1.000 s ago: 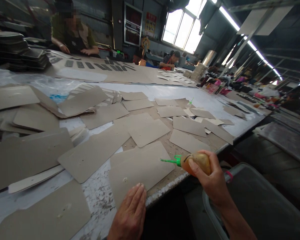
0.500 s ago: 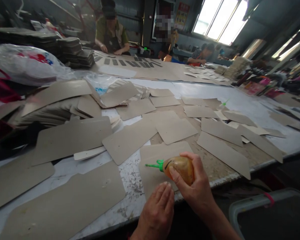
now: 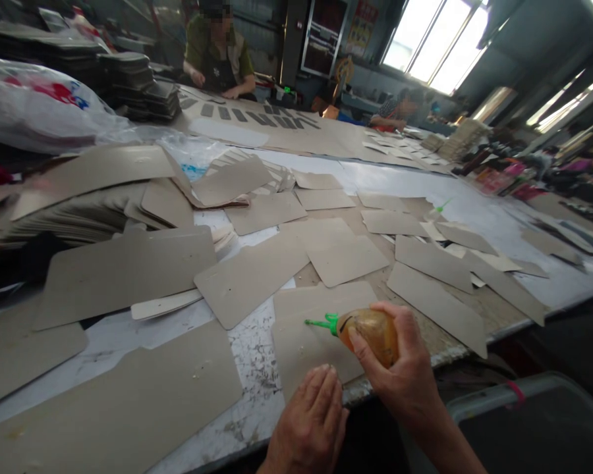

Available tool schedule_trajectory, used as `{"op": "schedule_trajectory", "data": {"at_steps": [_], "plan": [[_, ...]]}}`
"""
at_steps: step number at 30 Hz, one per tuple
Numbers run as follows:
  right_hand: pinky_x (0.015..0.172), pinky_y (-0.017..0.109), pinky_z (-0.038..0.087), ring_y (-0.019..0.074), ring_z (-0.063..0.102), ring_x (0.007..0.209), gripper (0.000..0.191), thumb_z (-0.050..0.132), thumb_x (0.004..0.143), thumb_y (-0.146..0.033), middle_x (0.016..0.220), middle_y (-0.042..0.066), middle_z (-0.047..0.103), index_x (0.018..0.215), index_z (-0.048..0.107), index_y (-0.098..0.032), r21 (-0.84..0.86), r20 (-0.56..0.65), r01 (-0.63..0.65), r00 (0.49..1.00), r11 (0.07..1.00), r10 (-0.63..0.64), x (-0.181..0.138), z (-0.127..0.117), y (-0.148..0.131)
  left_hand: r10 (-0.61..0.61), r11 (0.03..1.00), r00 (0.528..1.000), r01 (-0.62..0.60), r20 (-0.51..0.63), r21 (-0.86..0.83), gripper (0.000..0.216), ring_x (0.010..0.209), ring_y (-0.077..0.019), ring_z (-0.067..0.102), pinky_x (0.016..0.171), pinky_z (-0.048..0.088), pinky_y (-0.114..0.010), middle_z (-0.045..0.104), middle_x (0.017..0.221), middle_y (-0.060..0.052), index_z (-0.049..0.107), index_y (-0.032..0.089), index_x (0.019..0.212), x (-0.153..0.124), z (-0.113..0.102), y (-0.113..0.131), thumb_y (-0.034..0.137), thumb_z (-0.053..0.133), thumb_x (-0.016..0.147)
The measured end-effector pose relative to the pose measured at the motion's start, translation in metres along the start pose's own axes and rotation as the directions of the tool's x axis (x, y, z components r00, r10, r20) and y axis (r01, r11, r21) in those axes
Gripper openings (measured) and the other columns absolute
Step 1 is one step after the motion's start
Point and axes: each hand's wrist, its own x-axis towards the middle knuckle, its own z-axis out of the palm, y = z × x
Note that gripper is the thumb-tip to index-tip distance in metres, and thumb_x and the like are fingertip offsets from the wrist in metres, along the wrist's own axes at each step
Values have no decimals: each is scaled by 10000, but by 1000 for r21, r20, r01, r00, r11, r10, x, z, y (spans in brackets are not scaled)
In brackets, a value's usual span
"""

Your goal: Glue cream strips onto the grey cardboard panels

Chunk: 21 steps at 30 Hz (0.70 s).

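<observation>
My right hand (image 3: 408,362) is wrapped round a squeeze bottle (image 3: 375,332) of amber liquid with a green nozzle. The bottle lies nearly level, its nozzle pointing left over a grey-beige cardboard piece (image 3: 291,352) at the table's near edge. Small glossy spots show on that piece. My left hand (image 3: 311,418) is at the same piece's near edge, just below and left of the bottle. Its fingers are pressed together and bent; whatever they may hold is hidden. Further in, another cardboard piece (image 3: 348,253) overlaps its neighbours.
More cardboard pieces (image 3: 123,395) cover the left, beside a fanned stack (image 3: 93,210) and a plastic bag (image 3: 44,108). Others (image 3: 439,306) lie at right. A second green nozzle (image 3: 442,207) stands beyond them. A lidded plastic bin (image 3: 534,415) is below right. A co-worker (image 3: 217,59) sits across.
My right hand has moved the bottle slightly right, and its nozzle now shows further right over the cardboard. My left hand stays at the near edge. The whole view has shifted a little.
</observation>
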Motion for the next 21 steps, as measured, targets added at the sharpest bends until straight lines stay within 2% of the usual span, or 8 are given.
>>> {"op": "schedule_trajectory", "data": {"at_steps": [2,7,11,21], "plan": [[797,333,441,206,513,908,353,590,795,-314,975,53,490,1101,450,-207,-13,-11,-16,1000,1000,16,1,-3,5,8,1000,1000,-8,-6,2,266,1032,-245,612,866,543,-346,674,1072,-120,635,73,1039,-2,4,0,160,546,804],[792,349,443,212,508,906,347,591,791,-331,977,52,490,1088,454,-216,-58,-47,-56,997,997,53,3,-12,20,-17,1000,994,17,-108,-4,242,1057,-232,597,890,522,-335,679,1055,-110,642,89,1020,-6,12,0,162,501,838],[797,358,447,219,511,914,339,581,795,-340,982,55,492,1086,455,-221,-90,-79,-81,994,993,74,4,-20,32,64,998,996,-63,-58,32,230,1000,-221,626,845,537,-305,692,1033,-88,650,95,1006,-2,9,-4,172,543,818],[773,362,446,219,511,880,349,586,790,-393,959,55,484,1062,460,-213,-165,-177,-141,978,976,111,9,-34,66,97,994,993,-93,-73,57,209,932,-206,653,783,543,-294,708,975,-77,657,101,962,0,12,-9,157,486,856]]}}
